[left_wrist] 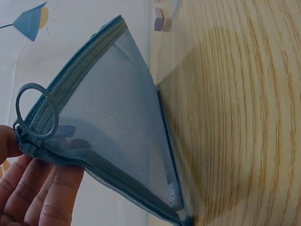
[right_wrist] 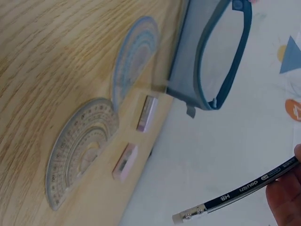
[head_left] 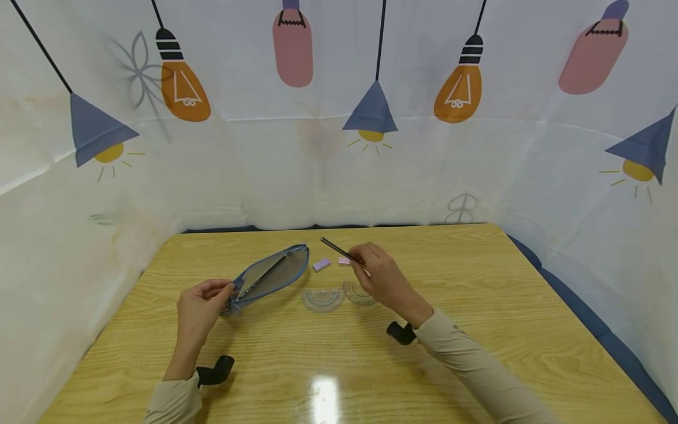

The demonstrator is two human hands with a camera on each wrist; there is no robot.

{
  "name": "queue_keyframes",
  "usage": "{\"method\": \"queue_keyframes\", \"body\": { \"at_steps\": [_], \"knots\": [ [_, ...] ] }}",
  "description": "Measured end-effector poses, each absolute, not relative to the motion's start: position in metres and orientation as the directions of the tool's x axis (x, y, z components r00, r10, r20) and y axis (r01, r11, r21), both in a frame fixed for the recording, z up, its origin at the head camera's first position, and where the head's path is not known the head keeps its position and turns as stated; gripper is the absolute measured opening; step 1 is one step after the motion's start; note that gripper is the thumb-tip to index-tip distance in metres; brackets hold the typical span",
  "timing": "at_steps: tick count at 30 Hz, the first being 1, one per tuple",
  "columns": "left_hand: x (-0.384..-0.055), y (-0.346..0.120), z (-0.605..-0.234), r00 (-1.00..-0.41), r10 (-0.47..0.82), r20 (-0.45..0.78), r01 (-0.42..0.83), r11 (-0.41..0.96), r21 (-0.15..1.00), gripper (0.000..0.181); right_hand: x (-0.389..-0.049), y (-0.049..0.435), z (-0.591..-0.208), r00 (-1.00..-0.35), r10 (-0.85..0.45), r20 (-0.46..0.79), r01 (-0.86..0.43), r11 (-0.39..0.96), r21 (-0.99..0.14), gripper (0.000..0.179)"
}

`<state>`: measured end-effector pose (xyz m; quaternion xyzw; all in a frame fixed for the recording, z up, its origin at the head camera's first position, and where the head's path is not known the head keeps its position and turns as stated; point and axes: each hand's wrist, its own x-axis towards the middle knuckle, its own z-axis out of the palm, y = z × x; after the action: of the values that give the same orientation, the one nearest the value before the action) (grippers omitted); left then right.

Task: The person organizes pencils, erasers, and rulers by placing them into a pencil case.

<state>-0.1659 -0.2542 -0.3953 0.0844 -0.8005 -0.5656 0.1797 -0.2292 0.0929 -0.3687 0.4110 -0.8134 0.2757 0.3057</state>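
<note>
1. Evidently, the left hand point(head_left: 200, 306) pinched the zip pouch point(head_left: 279, 279) by its near corner, thumb and fingers brought almost together on the fabric. Gripping only that corner left the rest of the mouth free to gape, which is likely why it was held there.

2. The pouch lay left of the table's point(head_left: 296, 359) middle, towards the far edge. It was tilted, with its mouth facing up and its far end pointing towards the far edge. A ring pull point(left_wrist: 57, 114) hung at the gripped corner, by the end of the zip.

3. A slim dark stick point(head_left: 262, 277) showed within the mouth, perhaps a pencil; I could not tell for sure.

4. The right hand point(head_left: 382, 277) held a dark pencil point(right_wrist: 251, 187) in a narrow pinch, thumb and fingers nearly closed around it. The white-tipped end stuck out towards the far edge and the pouch, probably because a grip well back from that tip kept it clear. Whether a second pencil ran alongside was hard to tell.

5. Two small erasers point(right_wrist: 147, 113) sat apart between pouch and right hand, nearer the far edge than the two clear protractors point(head_left: 323, 300).

6. The protractors lay flat, just beside or touching each other, straight sides towards the erasers; being flat, they presumably needed no steadying.
</note>
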Motion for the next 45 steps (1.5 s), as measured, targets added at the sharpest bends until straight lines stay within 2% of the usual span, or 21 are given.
{"method": "queue_keyframes", "body": {
  "at_steps": [28,36,45],
  "knots": [
    [-0.165,-0.253,-0.393,-0.928,-0.328,0.175,0.058,0.338,0.939,0.025,-0.232,0.066,-0.372,-0.384,-0.465,0.797,-0.912,0.325,-0.25,0.019],
    [-0.165,-0.254,-0.393,-0.929,-0.326,0.175,0.056,0.344,0.937,0.024,-0.231,0.056,-0.372,-0.337,-0.515,0.788,-0.931,0.307,-0.198,0.018],
    [-0.165,-0.253,-0.393,-0.927,-0.325,0.189,0.068,0.352,0.934,0.024,-0.227,0.048,-0.372,-0.31,-0.567,0.763,-0.908,0.413,-0.062,0.015]
  ]
}}
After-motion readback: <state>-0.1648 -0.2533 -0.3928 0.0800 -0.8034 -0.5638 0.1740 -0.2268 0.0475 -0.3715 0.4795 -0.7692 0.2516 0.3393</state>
